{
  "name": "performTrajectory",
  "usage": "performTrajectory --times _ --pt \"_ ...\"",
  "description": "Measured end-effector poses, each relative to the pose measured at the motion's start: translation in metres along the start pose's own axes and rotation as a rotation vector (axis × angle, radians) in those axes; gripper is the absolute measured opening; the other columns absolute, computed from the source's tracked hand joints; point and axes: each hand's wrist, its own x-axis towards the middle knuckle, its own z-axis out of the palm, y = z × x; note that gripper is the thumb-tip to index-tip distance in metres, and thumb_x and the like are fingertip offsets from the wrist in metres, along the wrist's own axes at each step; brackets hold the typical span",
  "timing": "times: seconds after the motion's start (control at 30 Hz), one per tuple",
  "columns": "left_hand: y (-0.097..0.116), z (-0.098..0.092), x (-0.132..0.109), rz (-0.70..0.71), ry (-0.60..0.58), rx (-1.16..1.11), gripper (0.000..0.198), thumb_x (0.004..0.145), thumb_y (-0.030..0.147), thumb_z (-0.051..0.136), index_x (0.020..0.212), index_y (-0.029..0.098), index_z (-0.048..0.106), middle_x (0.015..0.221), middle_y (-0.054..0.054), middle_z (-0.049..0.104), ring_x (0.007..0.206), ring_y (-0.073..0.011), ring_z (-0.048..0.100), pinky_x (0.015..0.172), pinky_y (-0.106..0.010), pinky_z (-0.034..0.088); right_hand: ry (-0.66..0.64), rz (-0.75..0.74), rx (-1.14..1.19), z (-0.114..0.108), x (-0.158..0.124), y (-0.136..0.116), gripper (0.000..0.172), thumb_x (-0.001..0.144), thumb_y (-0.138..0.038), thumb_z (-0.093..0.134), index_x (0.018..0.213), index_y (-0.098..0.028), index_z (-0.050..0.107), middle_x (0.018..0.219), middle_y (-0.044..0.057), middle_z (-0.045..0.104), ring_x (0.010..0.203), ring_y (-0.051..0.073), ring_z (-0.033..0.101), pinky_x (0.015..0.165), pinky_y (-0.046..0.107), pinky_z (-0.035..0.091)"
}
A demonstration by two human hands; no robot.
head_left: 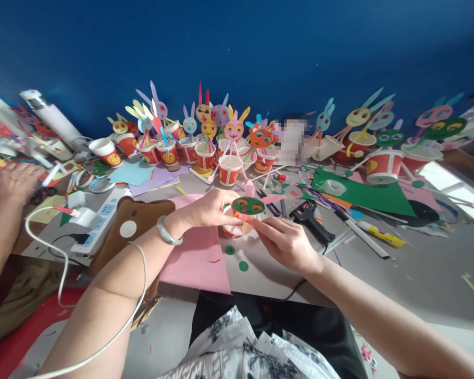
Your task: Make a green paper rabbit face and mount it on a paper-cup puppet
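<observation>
A green oval paper face [248, 206] with cut-out eyes and pink paper ears [272, 199] is between my hands. It sits above a red and white paper cup [229, 230]. My left hand [207, 215] pinches the face at its left edge with thumb and fingers. My right hand [286, 242] is closed at the lower right edge of the face, fingertips together; its thumb is mostly hidden. Below the cup, two small green paper discs [229, 250] lie on the table near a pink paper sheet [199, 266].
Several cup figures with paper animal faces [234, 130] line the wall. A black glue gun [312, 221] lies right of my hands. A power strip [102, 218] and brown bear-shaped board [128, 231] are at left. A white cable crosses my left forearm. Another person's hand [19, 181] is far left.
</observation>
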Motion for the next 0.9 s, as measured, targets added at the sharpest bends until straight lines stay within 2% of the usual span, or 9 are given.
performTrajectory --times 0.1,0.3,0.43,0.57,0.73,0.9 --pt "0.005 -0.002 -0.002 -0.016 -0.049 -0.016 0.02 0.08 0.029 0.077 0.092 0.014 0.072 0.088 -0.005 0.069 0.081 -0.0175 0.065 0.074 -0.029 0.051 0.018 -0.04 -0.028 -0.002 0.0 -0.002 0.039 0.096 -0.006 0.055 0.133 -0.016 0.058 0.087 0.005 0.072 0.074 0.016 0.068 0.065 0.027 0.054" --pt "0.016 -0.004 -0.005 -0.045 -0.136 -0.102 0.023 0.084 0.029 0.073 0.1 0.012 0.072 0.089 -0.008 0.068 0.08 -0.0181 0.064 0.076 -0.032 0.051 -0.005 -0.068 -0.003 -0.007 0.0 -0.007 0.036 0.094 -0.004 0.054 0.128 -0.015 0.062 0.096 0.008 0.075 0.082 0.018 0.071 0.074 0.03 0.058" --pt "0.018 -0.005 -0.003 -0.04 -0.159 -0.114 0.024 0.085 0.03 0.073 0.102 0.013 0.073 0.099 -0.011 0.071 0.089 -0.0207 0.066 0.082 -0.034 0.052 -0.01 -0.074 -0.021 -0.009 -0.001 -0.01 0.035 0.094 -0.005 0.055 0.126 -0.014 0.064 0.094 0.009 0.075 0.087 0.02 0.072 0.077 0.031 0.059" --pt "0.015 -0.006 -0.002 0.013 -0.143 -0.09 0.021 0.086 0.032 0.074 0.097 0.014 0.074 0.109 -0.013 0.072 0.099 -0.0232 0.068 0.087 -0.034 0.051 -0.013 -0.104 -0.017 -0.01 -0.002 -0.012 0.036 0.092 -0.005 0.057 0.127 -0.009 0.062 0.091 0.011 0.075 0.087 0.022 0.072 0.075 0.033 0.06" --pt "0.015 -0.005 -0.002 0.022 -0.135 -0.079 0.019 0.089 0.031 0.072 0.097 0.014 0.075 0.11 -0.012 0.072 0.099 -0.022 0.068 0.087 -0.032 0.052 -0.011 -0.093 -0.016 -0.011 -0.004 -0.012 0.041 0.092 -0.005 0.057 0.133 -0.012 0.058 0.092 0.01 0.075 0.085 0.022 0.072 0.074 0.034 0.06" --pt "0.017 -0.004 -0.001 0.016 -0.13 -0.061 0.019 0.089 0.027 0.071 0.102 0.015 0.075 0.112 -0.012 0.072 0.101 -0.0225 0.069 0.089 -0.033 0.053 -0.028 -0.093 -0.025 -0.012 -0.003 -0.011 0.034 0.093 -0.004 0.056 0.126 -0.01 0.058 0.09 0.011 0.075 0.086 0.022 0.072 0.076 0.035 0.06"
